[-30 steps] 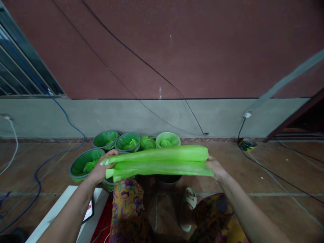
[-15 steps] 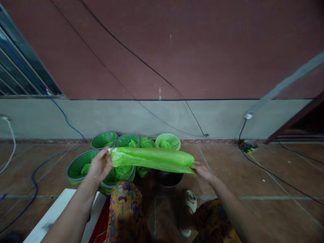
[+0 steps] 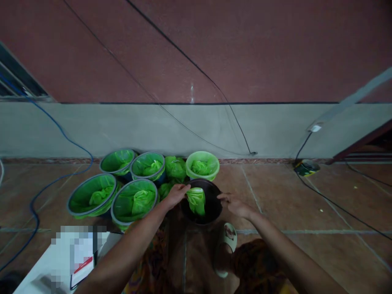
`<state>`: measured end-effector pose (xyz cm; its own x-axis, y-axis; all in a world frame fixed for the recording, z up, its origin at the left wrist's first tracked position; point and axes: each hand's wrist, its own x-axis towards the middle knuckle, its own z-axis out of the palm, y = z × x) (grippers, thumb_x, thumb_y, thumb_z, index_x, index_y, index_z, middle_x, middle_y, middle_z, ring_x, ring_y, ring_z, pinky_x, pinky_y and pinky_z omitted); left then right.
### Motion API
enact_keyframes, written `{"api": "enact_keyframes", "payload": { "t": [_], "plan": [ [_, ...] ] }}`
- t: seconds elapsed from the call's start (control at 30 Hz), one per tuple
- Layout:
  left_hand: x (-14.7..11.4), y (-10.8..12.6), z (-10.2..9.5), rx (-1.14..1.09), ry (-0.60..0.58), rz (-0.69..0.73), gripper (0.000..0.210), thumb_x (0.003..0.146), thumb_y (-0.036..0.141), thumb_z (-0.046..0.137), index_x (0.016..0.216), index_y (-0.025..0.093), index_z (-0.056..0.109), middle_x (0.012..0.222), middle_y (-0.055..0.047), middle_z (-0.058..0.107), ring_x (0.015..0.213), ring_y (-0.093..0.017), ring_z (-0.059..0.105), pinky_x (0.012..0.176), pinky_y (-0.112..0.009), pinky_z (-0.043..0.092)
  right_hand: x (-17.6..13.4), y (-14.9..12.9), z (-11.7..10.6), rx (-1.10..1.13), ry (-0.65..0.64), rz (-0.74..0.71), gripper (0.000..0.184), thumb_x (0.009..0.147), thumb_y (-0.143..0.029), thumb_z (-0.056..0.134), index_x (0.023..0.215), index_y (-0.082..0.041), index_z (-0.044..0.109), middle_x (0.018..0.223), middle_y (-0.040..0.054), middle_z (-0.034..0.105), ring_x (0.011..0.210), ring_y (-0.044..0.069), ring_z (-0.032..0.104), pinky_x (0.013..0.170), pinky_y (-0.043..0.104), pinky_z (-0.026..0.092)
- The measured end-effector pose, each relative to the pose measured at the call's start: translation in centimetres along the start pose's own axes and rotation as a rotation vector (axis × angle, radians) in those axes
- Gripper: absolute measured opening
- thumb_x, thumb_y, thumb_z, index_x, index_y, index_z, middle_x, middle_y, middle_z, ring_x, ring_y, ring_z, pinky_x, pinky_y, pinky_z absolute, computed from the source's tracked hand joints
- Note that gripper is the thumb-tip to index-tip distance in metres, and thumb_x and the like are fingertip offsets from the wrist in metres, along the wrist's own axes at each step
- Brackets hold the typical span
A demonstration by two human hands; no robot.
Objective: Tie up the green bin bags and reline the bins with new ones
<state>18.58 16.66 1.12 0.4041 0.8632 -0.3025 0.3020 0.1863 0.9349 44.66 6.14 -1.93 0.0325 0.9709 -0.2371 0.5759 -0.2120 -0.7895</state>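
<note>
A dark round bin stands on the floor between my feet. My left hand is at its left rim, fingers closed on the top edge of a bunched green plastic bag. The bag hangs down into the bin's mouth. At the opposite rim my right hand is closed, its fingertips meeting the bin's edge. Just behind the bin is a pale green bin with a green bag inside. Green bags lie heaped to its left.
Several grey-rimmed bins lined with green bags stand at the left. A white surface with a phone-like object is at lower left. A blue hose crosses the floor. A black cable and a tin lie right.
The green bag was stretched wide between both hands; now it is bunched in my left hand, lowered into the dark bin. My right hand has let go of it and moved to the bin's rim.
</note>
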Motion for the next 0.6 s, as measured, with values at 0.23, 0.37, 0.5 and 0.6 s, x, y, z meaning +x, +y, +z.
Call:
{"api": "enact_keyframes", "payload": {
  "t": [0.23,0.37,0.5,0.6],
  "plan": [
    [5.2,-5.8,5.0,0.065,-0.154,-0.093,0.020,0.083,0.023,0.048,0.080,0.013,0.065,0.079,-0.004,0.067,0.072,-0.013,0.064,0.068,-0.024,0.051,3.6,-1.3,2.8,-0.138,0.011,-0.016,0.040,0.086,-0.023,0.053,0.124,-0.016,0.061,0.121,0.0117,0.066,0.110,0.021,0.062,0.098,0.033,0.046],
    [6.8,-8.0,6.1,0.302,-0.162,-0.128,0.023,0.081,0.014,0.044,0.087,0.013,0.067,0.078,-0.005,0.069,0.073,-0.015,0.065,0.070,-0.026,0.052,6.1,0.2,4.8,-0.337,-0.049,0.115,0.040,0.089,-0.025,0.051,0.126,-0.014,0.060,0.115,0.0133,0.068,0.106,0.022,0.064,0.092,0.030,0.045],
    [7.5,-8.7,6.4,0.398,-0.173,-0.114,0.019,0.075,0.015,0.056,0.088,0.014,0.069,0.087,-0.007,0.072,0.086,-0.021,0.066,0.083,-0.030,0.050,7.6,1.0,5.9,-0.461,-0.173,0.137,0.028,0.089,-0.026,0.049,0.105,-0.018,0.070,0.101,0.0086,0.073,0.095,0.020,0.066,0.079,0.025,0.044],
    [7.7,-8.4,6.1,0.585,-0.189,-0.059,0.034,0.073,0.016,0.060,0.106,0.012,0.066,0.104,-0.010,0.071,0.098,-0.023,0.065,0.089,-0.031,0.049,8.1,1.5,5.8,-0.519,-0.199,0.113,0.027,0.089,-0.026,0.047,0.091,-0.018,0.073,0.091,0.0075,0.073,0.087,0.018,0.066,0.072,0.024,0.041]
  ]
}}
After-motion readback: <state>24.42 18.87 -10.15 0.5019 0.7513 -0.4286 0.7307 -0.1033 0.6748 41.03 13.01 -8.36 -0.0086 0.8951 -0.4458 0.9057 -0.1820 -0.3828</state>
